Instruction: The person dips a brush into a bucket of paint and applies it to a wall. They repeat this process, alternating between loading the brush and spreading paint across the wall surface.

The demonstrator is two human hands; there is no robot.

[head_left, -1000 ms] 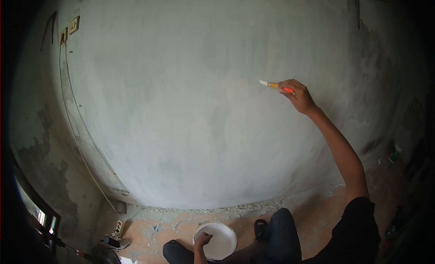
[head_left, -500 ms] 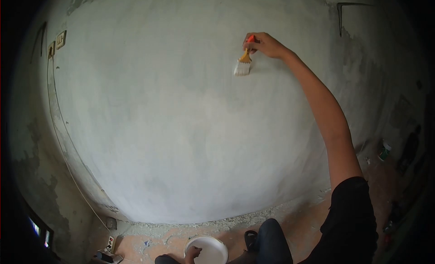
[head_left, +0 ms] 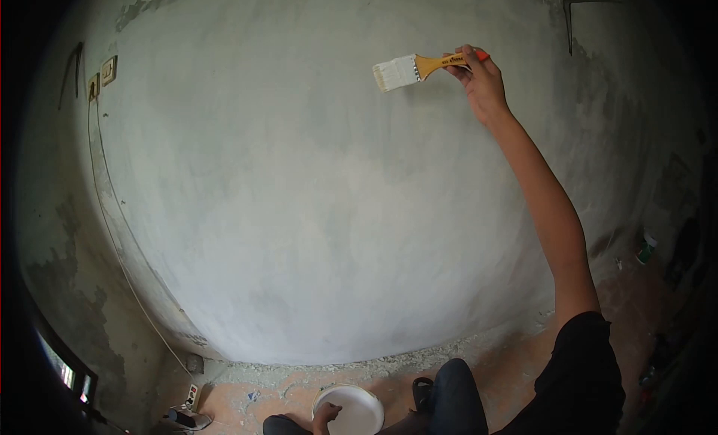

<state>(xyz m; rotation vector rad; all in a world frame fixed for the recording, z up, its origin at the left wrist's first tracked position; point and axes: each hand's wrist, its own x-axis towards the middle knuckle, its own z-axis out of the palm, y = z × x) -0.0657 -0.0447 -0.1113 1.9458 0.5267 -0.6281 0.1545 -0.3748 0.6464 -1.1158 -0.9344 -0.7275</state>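
Observation:
My right hand [head_left: 479, 80] is closed round the handle of a paintbrush [head_left: 436, 65], raised in front of the upper wall. Its wooden handle has a red end, and its wide bristles, coated in white, point left. Whether the bristles touch the wall [head_left: 321, 203] is hard to tell. Down at the bottom, my left hand [head_left: 327, 415] curls over the left side of a round white bucket [head_left: 371, 400] with whitish contents. Its fingers look closed at the rim, though their grip is partly hidden. The wall has a patchy white-grey coat.
Scraped flakes [head_left: 299, 373] lie along the wall's foot. A power strip [head_left: 193, 395] sits at lower left, below cables running from a wall socket [head_left: 93, 86]. My bent knee [head_left: 456, 394] is beside the bucket. A green-and-white container [head_left: 646, 248] stands at right.
The paintbrush has swung from bristles-down to bristles-left and appears larger, nearer the camera. My right hand has shifted slightly right. My left hand stays at the bucket.

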